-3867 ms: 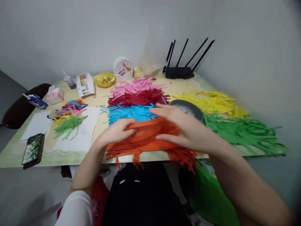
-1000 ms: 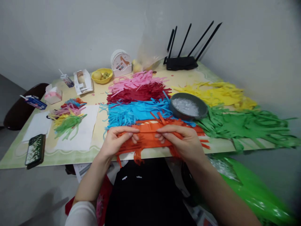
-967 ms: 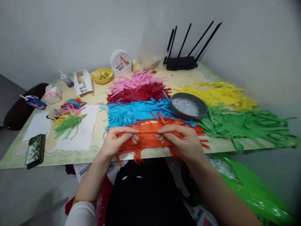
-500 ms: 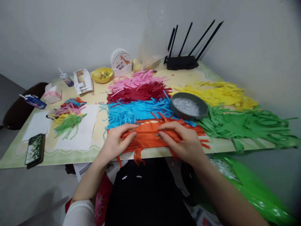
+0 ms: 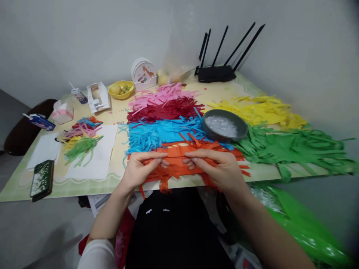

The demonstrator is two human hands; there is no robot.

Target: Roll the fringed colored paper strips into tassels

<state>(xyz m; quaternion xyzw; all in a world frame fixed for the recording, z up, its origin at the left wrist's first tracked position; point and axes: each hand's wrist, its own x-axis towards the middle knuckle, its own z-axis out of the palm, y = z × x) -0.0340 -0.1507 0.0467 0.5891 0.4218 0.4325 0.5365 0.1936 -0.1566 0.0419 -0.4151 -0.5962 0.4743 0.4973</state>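
Observation:
Both my hands pinch a fringed orange paper tassel sheet (image 5: 177, 164) at the table's front edge. My left hand (image 5: 144, 166) has thumb and forefinger closed on the left part of its middle band. On the right part of the band, my right hand (image 5: 214, 166) grips in the same way. Between the hands the band is drawn out in a narrow fold. More cut orange strips lie under and around my fingers. Just behind are blue fringed paper (image 5: 165, 132), dark red fringe (image 5: 165, 110) and pink fringe (image 5: 168, 95).
A grey bowl (image 5: 243, 129) of clear plastic bits stands to the right, beside yellow fringe (image 5: 260, 110) and green fringe (image 5: 294, 151). A black router (image 5: 217, 74) is at the back. Left are a phone (image 5: 42, 179), a small multicoloured tassel (image 5: 81, 138) and a yellow fruit dish (image 5: 121, 95).
My fingers have closed more tightly on the orange band, with the other fingertips curling under. The band between them is now pulled into a narrower fold. The other things stay put.

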